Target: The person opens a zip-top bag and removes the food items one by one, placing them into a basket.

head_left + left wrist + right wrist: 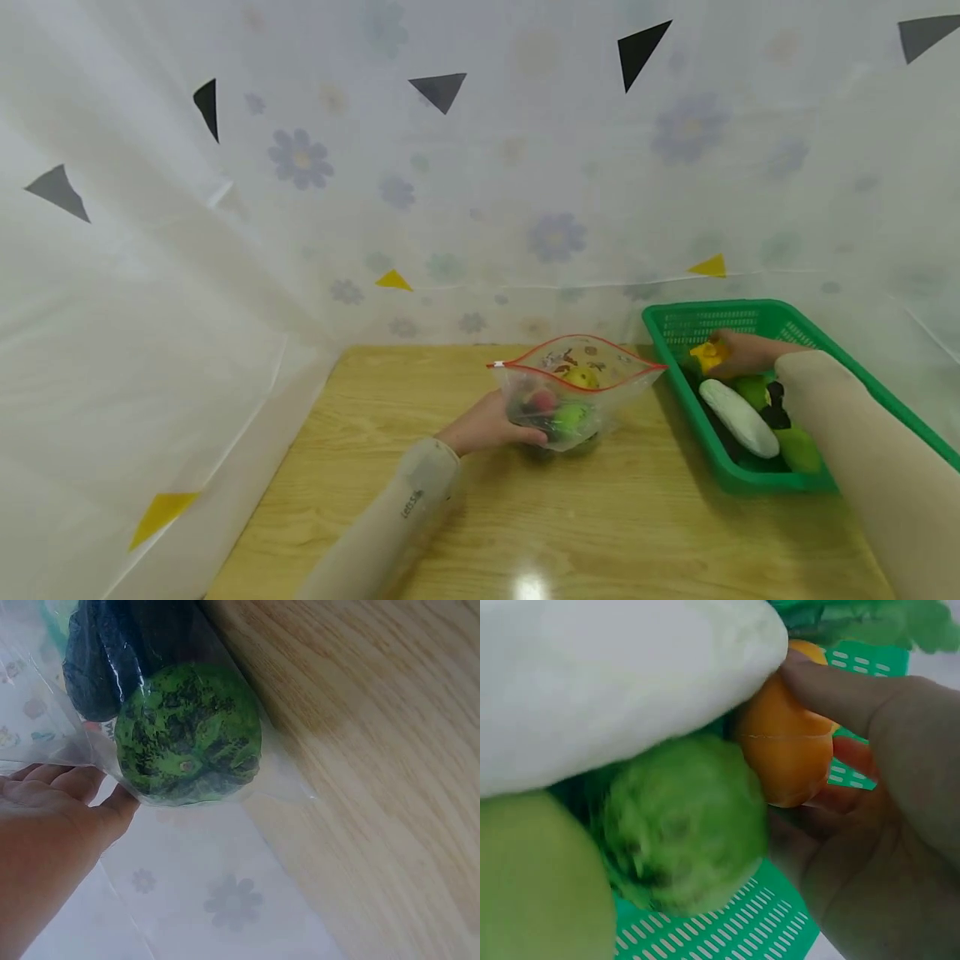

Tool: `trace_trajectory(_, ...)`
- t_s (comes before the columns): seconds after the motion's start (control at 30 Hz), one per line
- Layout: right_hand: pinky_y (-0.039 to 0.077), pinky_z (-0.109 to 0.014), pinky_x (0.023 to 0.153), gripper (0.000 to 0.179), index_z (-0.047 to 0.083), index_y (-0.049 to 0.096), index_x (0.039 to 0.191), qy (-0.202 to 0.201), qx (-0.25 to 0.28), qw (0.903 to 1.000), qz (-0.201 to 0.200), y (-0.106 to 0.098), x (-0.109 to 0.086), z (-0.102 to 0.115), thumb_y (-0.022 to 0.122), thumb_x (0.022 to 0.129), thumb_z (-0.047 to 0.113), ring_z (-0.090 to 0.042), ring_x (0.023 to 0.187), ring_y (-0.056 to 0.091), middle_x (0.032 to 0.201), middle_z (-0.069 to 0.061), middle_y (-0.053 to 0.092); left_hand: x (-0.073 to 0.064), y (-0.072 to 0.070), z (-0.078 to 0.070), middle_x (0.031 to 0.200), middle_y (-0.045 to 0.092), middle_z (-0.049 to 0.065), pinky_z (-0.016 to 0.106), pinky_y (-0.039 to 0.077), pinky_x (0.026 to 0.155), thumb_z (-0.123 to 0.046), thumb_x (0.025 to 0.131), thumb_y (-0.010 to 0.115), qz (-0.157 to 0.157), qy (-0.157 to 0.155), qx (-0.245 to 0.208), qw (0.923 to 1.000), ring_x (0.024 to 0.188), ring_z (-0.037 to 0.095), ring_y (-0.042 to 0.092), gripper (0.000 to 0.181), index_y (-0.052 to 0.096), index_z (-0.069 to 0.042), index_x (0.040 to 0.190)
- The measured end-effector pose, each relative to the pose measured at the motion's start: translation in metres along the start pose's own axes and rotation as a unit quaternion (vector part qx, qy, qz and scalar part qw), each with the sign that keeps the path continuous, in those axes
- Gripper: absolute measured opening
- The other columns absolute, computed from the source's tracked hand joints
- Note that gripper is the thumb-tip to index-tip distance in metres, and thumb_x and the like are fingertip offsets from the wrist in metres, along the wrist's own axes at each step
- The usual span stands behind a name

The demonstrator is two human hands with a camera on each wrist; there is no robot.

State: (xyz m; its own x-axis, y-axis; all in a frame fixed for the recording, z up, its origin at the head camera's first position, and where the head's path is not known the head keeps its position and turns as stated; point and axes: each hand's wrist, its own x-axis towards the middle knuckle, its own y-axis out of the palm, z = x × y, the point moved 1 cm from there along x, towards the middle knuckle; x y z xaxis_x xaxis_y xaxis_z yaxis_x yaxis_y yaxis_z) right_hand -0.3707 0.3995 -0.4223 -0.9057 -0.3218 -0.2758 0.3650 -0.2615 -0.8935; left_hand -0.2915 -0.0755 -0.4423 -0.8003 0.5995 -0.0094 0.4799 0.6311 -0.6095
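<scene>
My left hand (491, 425) grips the side of a clear zip bag (633, 390), whose red-edged mouth gapes upward. Through the plastic show a red thing (542, 401), a green one (572, 418) and a yellow one (581, 377). Seen in the left wrist view, a round green vegetable with dark blotches (187, 735) sits in a bottom corner, beside a smooth dark object (94, 675). Over at the green basket (693, 429), my right hand (742, 354) holds a lobed orange-yellow vegetable (791, 750), thumb on one side and fingers on the other.
A long white vegetable (740, 419) lies in the basket with a bumpy green one (690, 817) and a smooth pale green one (798, 450). The wooden table (360, 400) meets a flower-patterned sheet (465, 208) behind and a white sheet at left.
</scene>
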Motion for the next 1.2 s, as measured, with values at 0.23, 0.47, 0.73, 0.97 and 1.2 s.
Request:
trace_trajectory(0.23,0.052,-0.058,0.085,0.078,-0.023,0.035,0.138,-0.004,0.002,1.0000,0.009,0.001,-0.008,0.002,0.074,0.090,0.025,-0.061,0.115,0.049,0.134,-0.049,0.041,0.002,0.002,-0.001,0.139,0.057,-0.009,0.042,0.042,0.111,-0.046,0.080,0.084,0.003,0.003,0.005,1.0000,0.132,0.013,0.052,0.082,0.039,-0.036,0.148)
trace_trajectory(0.47,0.046,-0.067,0.092,0.069,-0.026,0.032,0.139,-0.009,-0.063,0.9978,-0.020,-0.007,-0.021,0.009,0.061,0.099,0.021,-0.065,0.121,0.044,0.138,-0.050,0.036,0.004,0.003,0.000,0.134,0.059,-0.013,0.040,0.042,0.111,-0.044,0.080,0.085,0.003,0.008,0.001,1.0000,0.129,0.009,0.053,0.078,0.041,-0.040,0.144)
trace_trajectory(0.73,0.048,-0.065,0.089,0.060,-0.015,0.040,0.143,-0.046,-0.086,0.9929,-0.067,-0.017,-0.033,0.032,0.065,0.095,0.011,-0.061,0.119,0.049,0.140,-0.045,0.042,0.006,0.003,0.001,0.136,0.058,-0.012,0.041,0.042,0.111,-0.045,0.080,0.085,0.004,0.004,-0.008,1.0000,0.130,0.010,0.053,0.080,0.039,-0.040,0.145)
trace_trajectory(0.97,0.043,-0.066,0.099,0.053,-0.004,0.047,0.145,-0.109,-0.095,0.9805,-0.132,-0.027,-0.050,0.087,0.064,0.097,0.011,-0.054,0.130,0.045,0.146,-0.033,0.046,0.005,0.004,0.003,0.137,0.058,-0.012,0.041,0.042,0.111,-0.045,0.079,0.085,-0.003,-0.007,-0.011,0.9999,0.130,0.010,0.053,0.085,0.037,-0.037,0.148)
trace_trajectory(1.2,0.047,-0.061,0.098,0.045,0.009,0.054,0.143,-0.152,-0.093,0.9707,-0.162,-0.033,-0.072,0.159,0.063,0.099,0.012,-0.046,0.132,0.048,0.147,-0.023,0.050,0.006,0.005,0.006,0.136,0.058,-0.011,0.042,0.043,0.110,-0.047,0.076,0.087,-0.019,-0.026,-0.012,0.9994,0.128,0.010,0.054,0.089,0.035,-0.041,0.148)
